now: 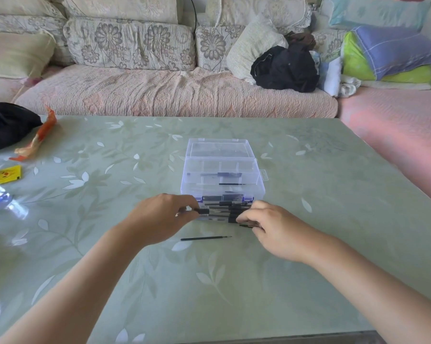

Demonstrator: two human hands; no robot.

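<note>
Table: we log a green leaf-patterned table (pixel 308 219) that carries everything; a sofa lies beyond at 12 o'clock.
Box: a clear compartment box (pixel 222 170) sits at mid-table with its lid open toward 12 o'clock. A few pens lie inside.
Left hand: the left hand (pixel 160 219) is at 9 o'clock of the bundle, thumb and fingertips pinched on the left pen ends.
Right hand: the right hand (pixel 269 227) is at 3 o'clock, fingers curled over the right ends.
Pen bundle: the pen bundle (pixel 222 211) lies on the table at 6 o'clock of the box, against its front wall.
Refill: a loose black refill (pixel 205 238) lies at 6 o'clock of the bundle, apart from both hands.
Risk: we judge that uneven squeezing could fan the pens, so some roll off. A forearm could also sweep the refill away.
</note>
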